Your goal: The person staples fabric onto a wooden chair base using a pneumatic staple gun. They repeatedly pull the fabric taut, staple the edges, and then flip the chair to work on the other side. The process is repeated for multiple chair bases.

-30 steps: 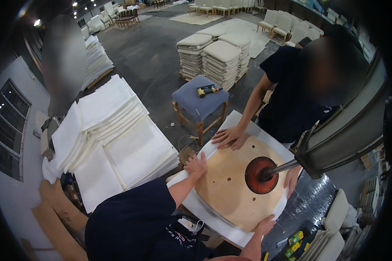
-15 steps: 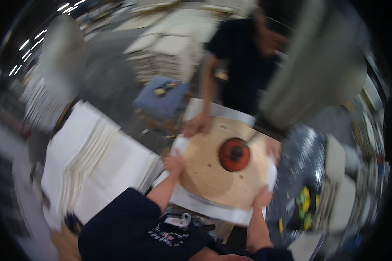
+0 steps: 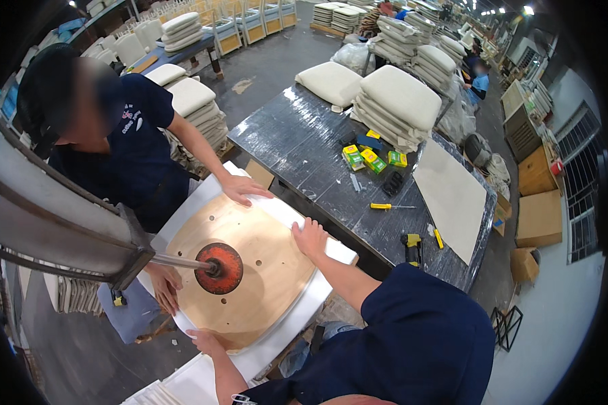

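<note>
A round-edged wooden seat board [image 3: 263,233] with several holes lies on a white padding sheet [image 3: 277,206], which sticks out around it. A red disc [image 3: 231,275] on a metal rod stands against the board's face. At the near left edge, my left hand [image 3: 207,341] is closed on the rim of the padding; part of its grip is hidden. My right hand [image 3: 310,238] grips the padding along the right edge, fingers curled. Across from me, a co-worker in a dark shirt has one hand [image 3: 244,189] on the far edge and the other [image 3: 163,285] at the left edge.
A dark wrapped table [image 3: 284,145] on the right holds stacked cushions [image 3: 395,104], small yellow-green boxes [image 3: 373,160], a screwdriver [image 3: 382,206], a nail gun [image 3: 412,248] and a pale flat sheet [image 3: 452,192]. A thick grey machine arm [image 3: 54,202] reaches in from the left.
My view has swung to the right, bringing the dark table into fuller sight and sharper focus. My hands and the co-worker's remain around the board's edges, with the disc still against it.
</note>
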